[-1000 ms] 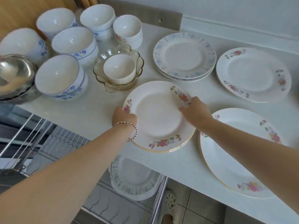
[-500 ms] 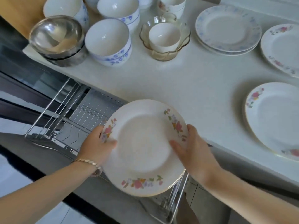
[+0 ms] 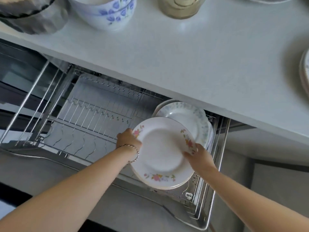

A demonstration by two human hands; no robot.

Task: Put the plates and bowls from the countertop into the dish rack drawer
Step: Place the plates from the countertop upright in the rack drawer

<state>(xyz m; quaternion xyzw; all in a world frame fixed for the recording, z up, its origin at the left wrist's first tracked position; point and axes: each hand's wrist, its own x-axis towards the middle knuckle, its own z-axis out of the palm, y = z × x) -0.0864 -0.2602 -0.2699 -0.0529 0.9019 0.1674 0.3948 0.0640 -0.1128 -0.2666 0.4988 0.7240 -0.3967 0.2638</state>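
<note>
At right end of rack (image 3: 100, 114): plate (image 3: 162, 153) gripped by left hand (image 3: 128, 139) and right hand (image 3: 199, 156).
Racked: blue plates (image 3: 189, 114); bowls (image 3: 107, 10) wait on worktop (image 3: 184, 56).

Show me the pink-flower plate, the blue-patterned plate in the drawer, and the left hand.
pink-flower plate (image 3: 160, 153), head view, its plain white centre.
blue-patterned plate (image 3: 184, 114), head view, its exposed well.
left hand (image 3: 128, 138), head view, back of the hand.
</note>
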